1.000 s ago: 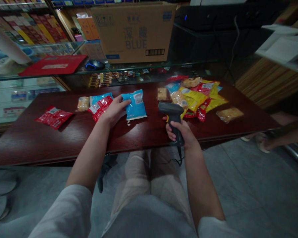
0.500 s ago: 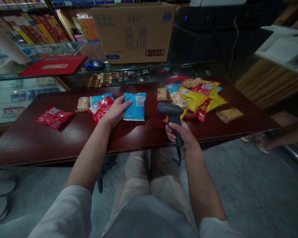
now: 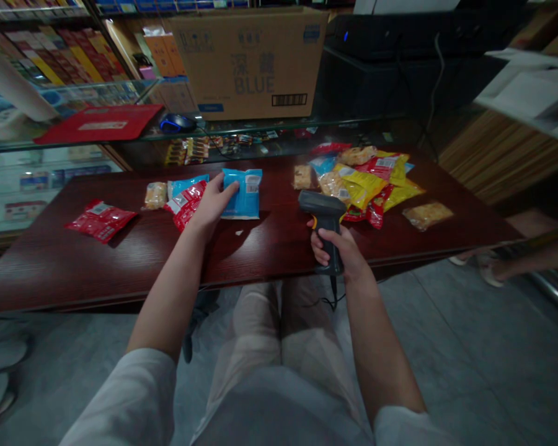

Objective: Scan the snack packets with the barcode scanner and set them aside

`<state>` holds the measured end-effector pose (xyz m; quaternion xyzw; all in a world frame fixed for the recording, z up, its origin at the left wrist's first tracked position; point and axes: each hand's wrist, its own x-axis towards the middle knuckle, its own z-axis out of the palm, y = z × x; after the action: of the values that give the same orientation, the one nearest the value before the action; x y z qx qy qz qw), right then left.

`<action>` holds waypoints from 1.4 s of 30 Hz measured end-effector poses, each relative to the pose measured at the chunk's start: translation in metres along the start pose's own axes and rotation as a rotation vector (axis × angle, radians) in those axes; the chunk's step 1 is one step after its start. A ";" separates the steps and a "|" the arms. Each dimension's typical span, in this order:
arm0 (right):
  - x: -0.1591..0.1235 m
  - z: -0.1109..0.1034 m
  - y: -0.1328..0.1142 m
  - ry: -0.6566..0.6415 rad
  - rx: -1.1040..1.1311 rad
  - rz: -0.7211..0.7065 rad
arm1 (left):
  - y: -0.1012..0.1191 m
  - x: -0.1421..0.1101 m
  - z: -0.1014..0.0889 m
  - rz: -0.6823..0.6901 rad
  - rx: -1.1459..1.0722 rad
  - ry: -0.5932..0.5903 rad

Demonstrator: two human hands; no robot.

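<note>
Pinched at its left side, a blue snack packet (image 3: 245,199) is held in my left hand (image 3: 212,203), its white barcode label facing up. A red packet (image 3: 186,203), another blue packet (image 3: 180,184) and a clear-wrapped pastry (image 3: 155,195) lie just left of that hand. My right hand (image 3: 337,244) is wrapped round the handle of a dark barcode scanner (image 3: 323,207), whose head points left toward the held packet. Behind the scanner is a pile of yellow, red and blue packets (image 3: 363,186), with a small wrapped pastry (image 3: 302,177) beside it.
One red packet (image 3: 101,219) lies far left on the dark wooden table (image 3: 270,248), a wrapped pastry (image 3: 428,215) at the right. Behind stand a cardboard box (image 3: 251,68), a computer mouse (image 3: 177,122) and a red mat (image 3: 102,121). Another person's legs (image 3: 516,254) show at right.
My left hand has drawn the blue packet leftward and turned it slightly. A small white scrap now shows uncovered on the table. My right hand and the scanner have hardly moved.
</note>
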<state>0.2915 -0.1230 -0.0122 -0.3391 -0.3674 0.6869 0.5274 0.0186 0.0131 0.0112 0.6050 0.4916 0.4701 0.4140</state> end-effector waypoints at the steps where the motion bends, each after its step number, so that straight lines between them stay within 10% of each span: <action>1: 0.000 0.000 0.000 0.005 0.003 -0.004 | -0.001 0.004 -0.004 0.044 0.098 0.077; 10: -0.003 0.001 0.003 0.062 0.011 -0.045 | 0.001 0.006 -0.032 0.045 0.550 0.504; 20: 0.008 -0.009 -0.001 0.068 -0.017 -0.088 | 0.000 -0.006 -0.007 0.210 0.880 0.032; 30: 0.016 -0.027 -0.031 0.145 -0.125 -0.273 | -0.006 -0.009 -0.003 0.247 0.933 0.240; 42: 0.015 -0.040 -0.024 0.246 -0.081 -0.274 | 0.002 0.003 0.117 0.240 0.383 -0.108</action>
<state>0.3342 -0.0979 -0.0128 -0.3882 -0.3703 0.5467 0.6428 0.1333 0.0110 -0.0110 0.7507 0.4737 0.3811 0.2585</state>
